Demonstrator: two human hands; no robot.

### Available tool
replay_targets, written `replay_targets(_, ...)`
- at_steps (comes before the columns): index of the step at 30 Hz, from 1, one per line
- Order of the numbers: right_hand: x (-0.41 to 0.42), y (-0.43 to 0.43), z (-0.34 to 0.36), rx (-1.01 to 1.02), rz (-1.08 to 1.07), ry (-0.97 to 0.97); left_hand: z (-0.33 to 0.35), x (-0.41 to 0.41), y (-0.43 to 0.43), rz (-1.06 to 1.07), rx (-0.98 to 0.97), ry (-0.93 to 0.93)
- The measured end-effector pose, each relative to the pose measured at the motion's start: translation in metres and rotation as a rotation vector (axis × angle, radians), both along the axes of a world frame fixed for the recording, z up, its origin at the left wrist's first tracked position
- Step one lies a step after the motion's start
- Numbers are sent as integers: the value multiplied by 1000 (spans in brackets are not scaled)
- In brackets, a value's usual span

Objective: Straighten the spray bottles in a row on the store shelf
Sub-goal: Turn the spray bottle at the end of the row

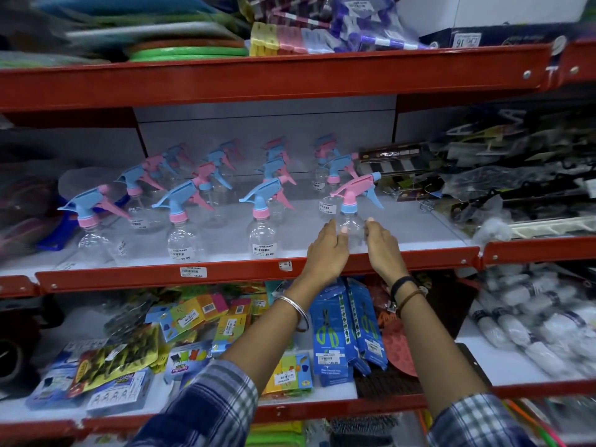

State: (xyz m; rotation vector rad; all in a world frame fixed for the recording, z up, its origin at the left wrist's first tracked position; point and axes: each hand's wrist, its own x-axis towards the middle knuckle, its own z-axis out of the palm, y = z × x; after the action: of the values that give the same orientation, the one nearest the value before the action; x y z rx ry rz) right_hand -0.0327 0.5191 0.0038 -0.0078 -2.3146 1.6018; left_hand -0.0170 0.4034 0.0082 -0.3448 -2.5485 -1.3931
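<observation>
Several clear spray bottles with pink and blue trigger heads stand on the middle shelf [419, 243]. Three blue-headed ones form the front row: one at the left [93, 233], one in the middle [182, 233], one further right [263, 233]. At the right end of that row stands a pink-headed spray bottle [350, 217], its nozzle turned to the right. My left hand [327, 250] and my right hand [382, 245] sit on either side of its clear body, fingers touching it. More bottles stand in rows behind.
Red shelf rail [225, 272] with a price tag runs in front. Dark packaged goods [516, 175] crowd the shelf's right side. Blue scissor packs [348, 324] and colourful packets fill the shelf below. Mats and clips sit on the shelf above.
</observation>
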Motion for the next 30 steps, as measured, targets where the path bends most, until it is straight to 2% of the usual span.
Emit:
replay_targets(23, 4, -5, -2, -48, -51, 14, -7, -2, -2, 5, -31, -19)
replay_targets(27, 12, -16, -7, -39, -222, 141, -18, 12, -7, 90, 95, 114)
replay_targets(30, 25, -32, -13, -49, -342, 436, -27, 28, -26, 259, 207, 414)
